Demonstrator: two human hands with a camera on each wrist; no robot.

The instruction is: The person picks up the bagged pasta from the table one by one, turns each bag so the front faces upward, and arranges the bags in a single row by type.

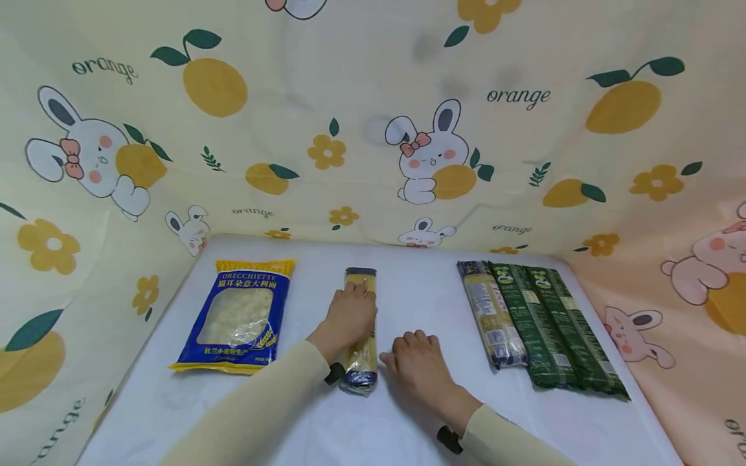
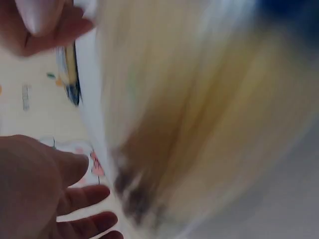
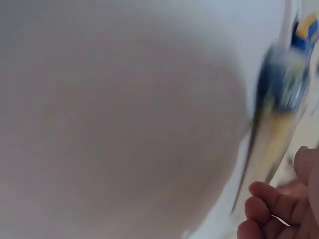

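A long clear pack of spaghetti with dark blue ends lies lengthwise in mid-table. My left hand grips it from above, its fingers bent over the upper half. Just right of the pack's lower end, my right hand rests low with loosely bent fingers, holding nothing. In the left wrist view the spaghetti pack fills much of the picture, blurred, with fingers beside it. The right wrist view has the spaghetti pack's blue end close to my relaxed right fingers.
A blue and yellow bag of orecchiette lies to the left. On the right, another spaghetti pack sits beside two long green packs. A printed cloth hangs around the white table.
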